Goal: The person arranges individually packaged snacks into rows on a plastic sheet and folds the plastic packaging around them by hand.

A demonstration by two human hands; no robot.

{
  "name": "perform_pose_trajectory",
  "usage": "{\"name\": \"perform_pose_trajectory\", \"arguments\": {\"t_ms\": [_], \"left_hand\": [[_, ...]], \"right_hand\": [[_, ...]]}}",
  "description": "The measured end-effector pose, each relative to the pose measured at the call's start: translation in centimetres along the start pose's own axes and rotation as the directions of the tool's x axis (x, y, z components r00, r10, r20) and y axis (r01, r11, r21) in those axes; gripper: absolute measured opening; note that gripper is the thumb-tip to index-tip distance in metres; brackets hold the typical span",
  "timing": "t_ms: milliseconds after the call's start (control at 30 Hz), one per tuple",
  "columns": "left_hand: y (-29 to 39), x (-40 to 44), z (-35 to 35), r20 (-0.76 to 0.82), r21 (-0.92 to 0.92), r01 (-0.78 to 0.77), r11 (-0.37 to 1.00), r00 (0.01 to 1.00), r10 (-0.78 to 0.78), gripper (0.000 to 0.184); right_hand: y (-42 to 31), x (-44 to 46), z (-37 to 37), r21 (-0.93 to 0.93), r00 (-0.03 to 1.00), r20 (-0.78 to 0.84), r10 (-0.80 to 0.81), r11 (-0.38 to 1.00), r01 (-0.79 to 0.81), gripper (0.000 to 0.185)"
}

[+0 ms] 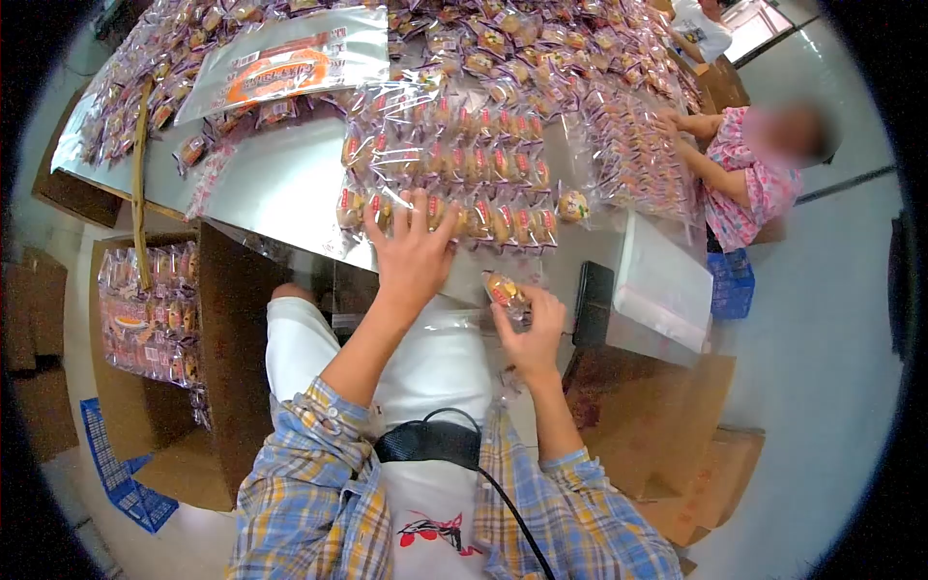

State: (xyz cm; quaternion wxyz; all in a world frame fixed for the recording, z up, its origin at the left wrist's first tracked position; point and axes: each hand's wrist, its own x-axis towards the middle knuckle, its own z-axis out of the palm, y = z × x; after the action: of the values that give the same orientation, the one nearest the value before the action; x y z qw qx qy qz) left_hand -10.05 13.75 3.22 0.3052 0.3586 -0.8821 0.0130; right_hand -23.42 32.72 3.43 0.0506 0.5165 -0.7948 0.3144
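Fingers spread, my left hand point(414, 253) rests on the near row of small wrapped cakes point(503, 220). These cakes lie in neat rows in what looks like a clear plastic bag at the table's front edge. Below the bag's right corner, my right hand point(534, 333) is closed on a single wrapped cake point(505, 290), held between thumb and fingers. Another loose wrapped cake point(572, 205) sits just right of the rows. A printed clear bag point(280, 63) with an orange logo lies flat behind, to the left.
A large heap of wrapped cakes point(541, 43) covers the back of the table point(280, 193). An open cardboard box point(227, 367) at left holds filled bags point(150, 309). A white lid-like tray point(662, 280) stands at right. A co-worker point(749, 184) handles another bag point(638, 155) there.
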Motion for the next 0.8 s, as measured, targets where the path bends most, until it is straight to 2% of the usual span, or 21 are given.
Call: {"name": "perform_pose_trajectory", "arguments": {"t_ms": [33, 100, 133, 233, 267, 333, 367, 500, 567, 700, 800], "left_hand": [[0.0, 0.1, -0.1, -0.007, -0.001, -0.001, 1.0, 1.0, 0.001, 0.062], [0.2, 0.1, 0.0, 0.019, -0.011, 0.015, 1.0, 1.0, -0.015, 0.061], [0.1, 0.1, 0.0, 0.052, -0.019, 0.033, 0.999, 0.998, -0.032, 0.061], [0.2, 0.1, 0.2, 0.088, -0.053, 0.074, 0.996, 0.994, -0.07, 0.06], [0.1, 0.2, 0.2, 0.088, -0.063, 0.084, 0.994, 0.993, -0.079, 0.059], [-0.2, 0.5, -0.1, 0.018, -0.075, 0.046, 0.996, 0.999, -0.045, 0.056], [-0.3, 0.5, -0.3, -0.01, -0.084, 0.03, 0.996, 0.999, -0.031, 0.055], [-0.5, 0.7, -0.5, 0.014, -0.061, 0.026, 0.998, 1.0, -0.025, 0.051], [-0.4, 0.4, -0.1, 0.017, -0.058, 0.038, 0.998, 0.999, -0.037, 0.051], [-0.4, 0.5, 0.4, 0.026, -0.042, 0.049, 0.998, 0.998, -0.048, 0.047], [-0.5, 0.3, 0.6, 0.093, -0.05, 0.087, 0.995, 0.992, -0.082, 0.044]], "right_hand": [[-0.3, 0.2, 0.5, 0.232, 0.993, -0.024, 0.114, 0.967, -0.106, 0.043], [-1.1, 0.7, 1.8, 0.64, 0.944, 0.013, 0.33, 0.723, -0.262, 0.038], [-1.5, 1.6, 2.2, 0.589, 0.965, -0.04, 0.26, 0.786, -0.187, 0.037], [-2.2, 3.3, 5.0, 0.745, 0.906, 0.008, 0.423, 0.602, -0.287, 0.037], [-2.6, 3.6, 6.0, 0.779, 0.904, -0.056, 0.424, 0.584, -0.226, 0.04], [-2.5, 4.6, 6.8, 0.505, 0.953, -0.26, 0.156, 0.863, -0.004, 0.045], [-2.4, 4.9, 7.0, 0.326, 0.949, -0.316, -0.001, 0.939, 0.11, 0.047], [-2.5, 6.6, 6.1, 0.03, 0.883, -0.353, -0.309, 0.94, 0.341, 0.053], [-1.3, 7.1, 6.3, 0.011, 0.876, -0.277, -0.394, 0.911, 0.413, 0.054], [-0.5, 7.4, 5.1, -0.076, 0.861, -0.112, -0.495, 0.869, 0.49, 0.055], [-0.1, 7.6, 4.3, -0.029, 0.865, -0.078, -0.495, 0.869, 0.494, 0.057]]}}
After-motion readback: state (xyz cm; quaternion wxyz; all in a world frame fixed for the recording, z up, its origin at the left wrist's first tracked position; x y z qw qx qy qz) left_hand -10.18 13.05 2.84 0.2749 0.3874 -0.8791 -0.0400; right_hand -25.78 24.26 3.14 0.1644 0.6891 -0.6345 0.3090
